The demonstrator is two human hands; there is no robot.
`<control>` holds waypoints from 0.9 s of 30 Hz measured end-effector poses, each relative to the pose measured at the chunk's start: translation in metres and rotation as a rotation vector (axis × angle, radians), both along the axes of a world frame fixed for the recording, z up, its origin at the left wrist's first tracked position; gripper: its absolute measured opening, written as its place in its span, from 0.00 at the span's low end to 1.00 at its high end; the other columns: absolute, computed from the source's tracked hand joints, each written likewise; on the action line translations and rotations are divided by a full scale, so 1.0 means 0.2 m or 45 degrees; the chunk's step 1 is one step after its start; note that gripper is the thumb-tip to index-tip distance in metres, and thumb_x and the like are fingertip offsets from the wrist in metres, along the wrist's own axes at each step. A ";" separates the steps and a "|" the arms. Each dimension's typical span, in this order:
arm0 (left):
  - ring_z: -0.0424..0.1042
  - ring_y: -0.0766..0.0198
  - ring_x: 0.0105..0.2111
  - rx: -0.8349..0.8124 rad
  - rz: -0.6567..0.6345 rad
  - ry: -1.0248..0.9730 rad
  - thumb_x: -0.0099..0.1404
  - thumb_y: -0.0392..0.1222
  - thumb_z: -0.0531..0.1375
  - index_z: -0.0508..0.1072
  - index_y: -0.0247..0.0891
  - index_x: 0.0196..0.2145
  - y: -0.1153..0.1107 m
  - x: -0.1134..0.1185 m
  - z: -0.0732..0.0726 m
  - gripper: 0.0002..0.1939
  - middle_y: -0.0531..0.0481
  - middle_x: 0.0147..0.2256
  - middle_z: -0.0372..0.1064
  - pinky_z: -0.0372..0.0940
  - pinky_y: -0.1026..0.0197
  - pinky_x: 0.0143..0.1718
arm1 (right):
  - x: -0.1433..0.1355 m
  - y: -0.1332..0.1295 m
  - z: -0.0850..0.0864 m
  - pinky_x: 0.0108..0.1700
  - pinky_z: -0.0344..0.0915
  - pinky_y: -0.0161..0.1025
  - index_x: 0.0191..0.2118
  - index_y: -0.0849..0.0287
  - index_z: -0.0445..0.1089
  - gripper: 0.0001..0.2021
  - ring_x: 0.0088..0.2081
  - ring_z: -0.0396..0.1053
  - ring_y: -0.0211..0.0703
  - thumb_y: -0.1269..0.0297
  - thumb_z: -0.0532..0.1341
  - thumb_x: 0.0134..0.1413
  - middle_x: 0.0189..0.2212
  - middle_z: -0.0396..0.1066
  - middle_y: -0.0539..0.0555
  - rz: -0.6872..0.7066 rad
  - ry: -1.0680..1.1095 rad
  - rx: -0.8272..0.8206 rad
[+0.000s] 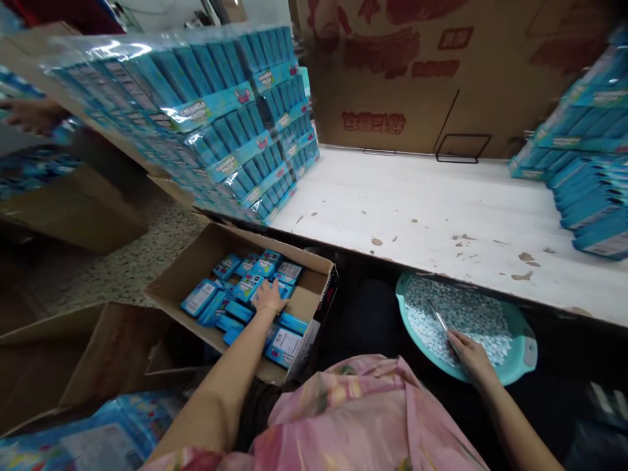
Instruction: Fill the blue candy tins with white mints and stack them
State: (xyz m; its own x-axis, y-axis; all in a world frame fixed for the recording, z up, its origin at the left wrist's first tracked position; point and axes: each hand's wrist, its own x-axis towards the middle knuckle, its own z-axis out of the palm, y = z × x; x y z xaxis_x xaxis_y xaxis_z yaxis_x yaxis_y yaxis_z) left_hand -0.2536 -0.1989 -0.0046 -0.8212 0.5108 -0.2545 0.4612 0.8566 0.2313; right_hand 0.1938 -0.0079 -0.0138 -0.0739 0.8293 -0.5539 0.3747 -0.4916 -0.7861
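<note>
My left hand (269, 297) reaches into a cardboard box (176, 278) at centre left, its fingers spread over small blue packets (246, 286) that lie loose inside. Over at the right, my right hand (468, 353) is closed round the end of a metal utensil (437, 315). The utensil's far end is over small pale pieces (461, 317), which fill much of a turquoise basin (519, 366) below the table edge.
A white table (407, 203) with chipped paint stretches across. Wrapped stacks of blue boxes (216, 111) stand at its left, more blue boxes (589, 196) at its right. Open cartons (73, 353) are at lower left. Another person's hand (36, 116) shows at far left.
</note>
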 end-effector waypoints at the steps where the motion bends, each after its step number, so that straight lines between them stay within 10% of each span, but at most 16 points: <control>1: 0.37 0.36 0.57 0.016 0.043 -0.027 0.36 0.42 0.66 0.64 0.41 0.43 0.01 -0.02 0.00 0.33 0.37 0.58 0.41 0.46 0.37 0.49 | -0.01 0.00 0.01 0.19 0.56 0.34 0.33 0.64 0.69 0.24 0.17 0.58 0.34 0.53 0.63 0.25 0.16 0.63 0.47 0.001 -0.010 0.012; 7: 0.55 0.45 0.51 0.350 0.145 -0.260 0.39 0.47 0.65 0.66 0.39 0.36 0.04 -0.06 0.21 0.25 0.41 0.53 0.51 0.54 0.47 0.49 | 0.01 0.00 0.04 0.19 0.56 0.34 0.31 0.65 0.70 0.23 0.16 0.57 0.34 0.53 0.63 0.25 0.15 0.63 0.48 0.016 0.021 0.044; 14: 0.64 0.49 0.45 1.195 0.008 -1.655 0.50 0.56 0.55 0.59 0.46 0.46 0.13 0.33 0.66 0.27 0.46 0.47 0.61 0.61 0.40 0.39 | 0.04 0.03 0.07 0.21 0.59 0.35 0.35 0.67 0.71 0.26 0.18 0.60 0.35 0.55 0.64 0.25 0.19 0.67 0.51 -0.020 0.112 0.063; 19: 0.68 0.52 0.39 1.038 -0.079 -1.673 0.45 0.49 0.60 0.63 0.41 0.42 0.30 0.61 0.55 0.25 0.46 0.39 0.67 0.62 0.44 0.41 | 0.06 0.05 0.05 0.22 0.58 0.35 0.42 0.70 0.68 0.28 0.18 0.58 0.33 0.54 0.60 0.33 0.20 0.64 0.50 0.108 0.076 0.189; 23: 0.66 0.54 0.41 0.462 -0.696 -1.392 0.40 0.37 0.62 0.67 0.41 0.42 0.39 0.70 0.43 0.26 0.48 0.40 0.67 0.60 0.51 0.44 | 0.18 0.10 0.05 0.27 0.60 0.36 0.43 0.68 0.68 0.24 0.22 0.62 0.37 0.55 0.55 0.42 0.23 0.66 0.52 0.289 -0.181 0.393; 27: 0.62 0.54 0.45 0.046 -1.268 -0.956 0.41 0.39 0.61 0.63 0.42 0.48 0.48 0.76 0.45 0.32 0.48 0.45 0.64 0.56 0.54 0.47 | 0.32 0.12 0.11 0.39 0.60 0.39 0.45 0.61 0.66 0.18 0.38 0.64 0.44 0.61 0.52 0.49 0.36 0.68 0.57 0.595 -0.622 0.705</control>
